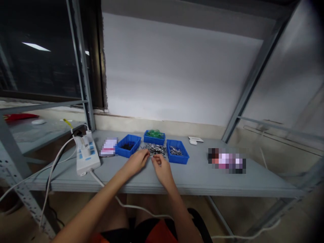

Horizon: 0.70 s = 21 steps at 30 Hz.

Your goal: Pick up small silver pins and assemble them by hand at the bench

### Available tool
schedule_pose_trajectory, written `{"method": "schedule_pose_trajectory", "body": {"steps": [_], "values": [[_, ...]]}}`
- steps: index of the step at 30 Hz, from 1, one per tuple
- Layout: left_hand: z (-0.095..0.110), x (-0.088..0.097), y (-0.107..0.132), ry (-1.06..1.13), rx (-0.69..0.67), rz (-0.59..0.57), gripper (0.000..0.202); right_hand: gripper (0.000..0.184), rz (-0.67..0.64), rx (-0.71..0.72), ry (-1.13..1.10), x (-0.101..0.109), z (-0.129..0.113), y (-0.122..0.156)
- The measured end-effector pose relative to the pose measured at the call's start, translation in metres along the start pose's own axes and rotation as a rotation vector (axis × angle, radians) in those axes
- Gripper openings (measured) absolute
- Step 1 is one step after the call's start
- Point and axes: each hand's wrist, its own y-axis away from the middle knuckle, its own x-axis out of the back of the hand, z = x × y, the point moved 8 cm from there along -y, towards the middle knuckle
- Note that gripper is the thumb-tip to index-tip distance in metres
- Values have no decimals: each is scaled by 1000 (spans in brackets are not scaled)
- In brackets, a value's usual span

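My left hand (138,161) and my right hand (162,168) rest on the grey table (192,179), fingertips close together just in front of a loose pile of small metal parts (154,148). The fingers of both hands are pinched, but whether a part sits between them is too small to tell. Three blue bins stand behind the pile: the left one (128,145) holds dark pieces, the back one (154,136) green pieces, and the right one (177,152) more metal parts.
A white power strip (87,156) with cables lies at the table's left. A small white object (194,139) lies at the back right. Metal shelf posts (84,77) frame the table; a white wall is behind.
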Motion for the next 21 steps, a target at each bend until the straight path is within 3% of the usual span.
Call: {"method": "schedule_pose_trajectory", "body": {"steps": [5, 14, 21], "values": [[-3, -9, 31, 103, 39, -27, 17, 12, -180, 82, -52, -14, -12, 4], [-5, 0, 30, 334, 91, 20, 16, 12, -200, 60, 101, -18, -6, 5], [-10, 1, 31, 441, 127, 7, 19, 12, -171, 57, 48, -14, -10, 5]]}}
